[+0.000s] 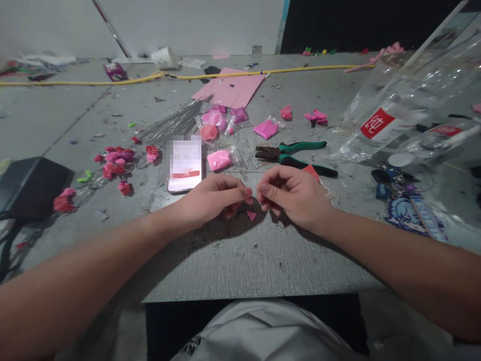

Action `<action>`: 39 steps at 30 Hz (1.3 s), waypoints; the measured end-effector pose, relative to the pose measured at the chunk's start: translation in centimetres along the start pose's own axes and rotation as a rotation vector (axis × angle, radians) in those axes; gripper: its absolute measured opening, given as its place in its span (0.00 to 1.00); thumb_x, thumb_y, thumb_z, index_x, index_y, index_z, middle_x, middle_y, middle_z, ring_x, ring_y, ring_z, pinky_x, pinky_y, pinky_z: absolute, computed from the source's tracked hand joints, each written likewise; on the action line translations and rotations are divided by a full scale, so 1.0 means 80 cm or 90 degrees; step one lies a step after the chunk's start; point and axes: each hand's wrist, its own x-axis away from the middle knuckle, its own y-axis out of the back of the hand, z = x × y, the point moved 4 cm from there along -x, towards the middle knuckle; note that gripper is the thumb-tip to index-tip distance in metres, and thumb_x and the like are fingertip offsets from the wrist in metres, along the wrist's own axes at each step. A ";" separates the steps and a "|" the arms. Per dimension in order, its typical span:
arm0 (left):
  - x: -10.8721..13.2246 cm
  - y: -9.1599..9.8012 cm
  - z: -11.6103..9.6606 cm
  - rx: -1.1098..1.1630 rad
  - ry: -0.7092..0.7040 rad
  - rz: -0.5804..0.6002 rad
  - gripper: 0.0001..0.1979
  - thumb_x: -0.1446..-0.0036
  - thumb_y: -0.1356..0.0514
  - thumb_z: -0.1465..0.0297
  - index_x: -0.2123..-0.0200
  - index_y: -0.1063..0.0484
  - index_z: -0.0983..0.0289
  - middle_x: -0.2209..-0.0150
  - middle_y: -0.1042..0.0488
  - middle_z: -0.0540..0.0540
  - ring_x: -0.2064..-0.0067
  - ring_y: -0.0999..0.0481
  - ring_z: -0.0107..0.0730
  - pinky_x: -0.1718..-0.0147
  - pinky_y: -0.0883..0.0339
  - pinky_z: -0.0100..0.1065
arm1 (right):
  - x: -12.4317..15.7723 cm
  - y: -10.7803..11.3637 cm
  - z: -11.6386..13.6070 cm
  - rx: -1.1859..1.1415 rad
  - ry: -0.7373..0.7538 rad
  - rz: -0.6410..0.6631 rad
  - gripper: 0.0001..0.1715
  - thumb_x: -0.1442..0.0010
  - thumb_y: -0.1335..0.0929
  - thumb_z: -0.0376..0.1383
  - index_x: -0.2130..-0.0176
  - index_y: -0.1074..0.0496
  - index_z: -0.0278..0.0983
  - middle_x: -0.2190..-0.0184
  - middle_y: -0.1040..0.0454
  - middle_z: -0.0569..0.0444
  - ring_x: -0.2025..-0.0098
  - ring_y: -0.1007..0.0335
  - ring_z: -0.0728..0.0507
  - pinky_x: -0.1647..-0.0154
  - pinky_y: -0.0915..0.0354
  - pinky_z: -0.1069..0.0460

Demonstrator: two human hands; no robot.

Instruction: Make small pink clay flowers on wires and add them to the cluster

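My left hand [216, 195] hovers over the front of the grey table, thumb and fingertips pressed together. Whatever they hold, if anything, is too small to name. Close beside it, a small gap apart, my right hand [289, 193] is also closed in a pinch, its contents hidden by the fingers. Beneath the fingertips a small pink scrap [251, 215] lies on the table. Left of my left hand is a lit phone [184, 165]. Beyond the hands lie a packet of pink clay [220, 159] and pliers with green and black handles [296, 153]. An orange-red piece [311, 172] shows behind my right hand.
Clear plastic bottles [394, 115] and keys with charms [394, 183] are at the right. Thin wires [169, 123] and pink-red clay flowers [116, 160] lie left. More clay packets [266, 129], a pink sheet [235, 85] and a yellow cable [263, 73] lie farther back.
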 end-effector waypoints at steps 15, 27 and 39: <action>-0.004 0.002 0.005 -0.010 0.007 -0.003 0.14 0.35 0.37 0.63 0.70 0.21 0.65 0.78 0.30 0.51 0.77 0.33 0.24 0.79 0.42 0.26 | 0.002 0.009 -0.001 0.043 0.032 -0.058 0.20 0.44 0.20 0.48 0.70 0.22 0.36 0.81 0.26 0.59 0.81 0.32 0.53 0.82 0.34 0.57; -0.003 0.003 0.002 -0.014 -0.010 0.022 0.13 0.34 0.38 0.64 0.69 0.21 0.64 0.77 0.30 0.49 0.76 0.33 0.23 0.77 0.41 0.26 | 0.012 0.005 0.004 0.108 0.126 -0.051 0.09 0.35 0.26 0.38 0.56 0.19 0.36 0.66 0.16 0.51 0.73 0.22 0.48 0.77 0.29 0.53; 0.001 -0.001 -0.002 -0.071 -0.040 0.087 0.14 0.34 0.39 0.65 0.68 0.19 0.66 0.74 0.28 0.51 0.74 0.33 0.24 0.75 0.39 0.28 | 0.017 -0.005 0.017 0.365 0.385 0.056 0.07 0.34 0.26 0.35 0.54 0.18 0.40 0.64 0.20 0.52 0.68 0.28 0.48 0.74 0.33 0.53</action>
